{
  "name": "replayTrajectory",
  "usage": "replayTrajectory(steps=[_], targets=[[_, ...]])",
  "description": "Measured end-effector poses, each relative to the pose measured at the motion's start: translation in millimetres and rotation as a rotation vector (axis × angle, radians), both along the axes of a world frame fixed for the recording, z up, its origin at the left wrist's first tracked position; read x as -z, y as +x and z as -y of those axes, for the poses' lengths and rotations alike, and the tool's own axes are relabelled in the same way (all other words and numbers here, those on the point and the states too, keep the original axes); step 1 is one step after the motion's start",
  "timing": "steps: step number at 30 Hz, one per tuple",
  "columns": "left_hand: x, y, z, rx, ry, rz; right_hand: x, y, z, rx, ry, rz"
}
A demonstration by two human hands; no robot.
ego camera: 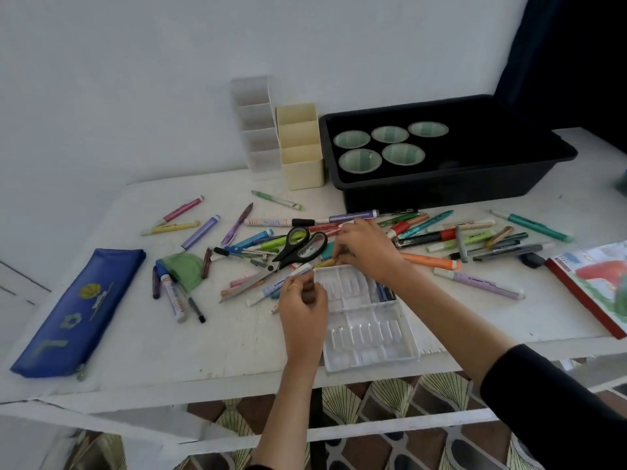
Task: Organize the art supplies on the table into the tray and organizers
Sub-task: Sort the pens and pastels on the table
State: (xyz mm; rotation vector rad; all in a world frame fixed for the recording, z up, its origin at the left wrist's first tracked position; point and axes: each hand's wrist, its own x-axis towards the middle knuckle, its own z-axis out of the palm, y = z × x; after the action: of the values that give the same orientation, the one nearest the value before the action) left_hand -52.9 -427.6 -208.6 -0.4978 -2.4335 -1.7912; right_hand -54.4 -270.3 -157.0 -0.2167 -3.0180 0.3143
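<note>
Glossy blue vinyl zip pencil case [78, 310] lies flat at the left of the white counter [203, 351]. Left hand [302, 313] curls round a stubby brown stick [308, 295]. Right hand [366, 249] pinches an ochre crayon [326, 263] at the far rim of the clear moulded plastic tray [369, 337]. I cannot read the marker lettering.

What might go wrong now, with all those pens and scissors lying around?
1. The scissors lie right by both hands; the left hand, gripping a small brown thing, might brush the blades.
2. The clear tray sits near the front edge of the table; the right forearm over it might knock it off.
3. The right hand pinches a yellowish pen; pulling it may send loose pens rolling.
</note>
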Motion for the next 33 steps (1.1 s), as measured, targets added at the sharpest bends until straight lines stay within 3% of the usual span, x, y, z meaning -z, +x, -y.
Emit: replayTrajectory(steps=[7,13,17,26,33], targets=[[-1.1,0.6,-0.3,0.0,-0.007,0.017,5.6,-0.4,-4.5,-0.004,0.03,-0.02],[-1.0,1.1,-0.9,0.004,-0.009,0.015,1.8,20.6,-4.6,0.149,-0.512,-0.308],[0.3,0.4,-1.5,-0.008,-0.028,0.017,-8.6,39.6,-0.2,0.229,-0.739,-0.31],[-1.3,1.8,-0.2,-0.003,-0.053,-0.008,0.3,75.5,5.0,0.305,-0.67,-0.181],[-2.6,4.6,-0.8,-0.014,-0.05,-0.009,18.9,90.6,7.9,0.308,-0.331,-0.146]])
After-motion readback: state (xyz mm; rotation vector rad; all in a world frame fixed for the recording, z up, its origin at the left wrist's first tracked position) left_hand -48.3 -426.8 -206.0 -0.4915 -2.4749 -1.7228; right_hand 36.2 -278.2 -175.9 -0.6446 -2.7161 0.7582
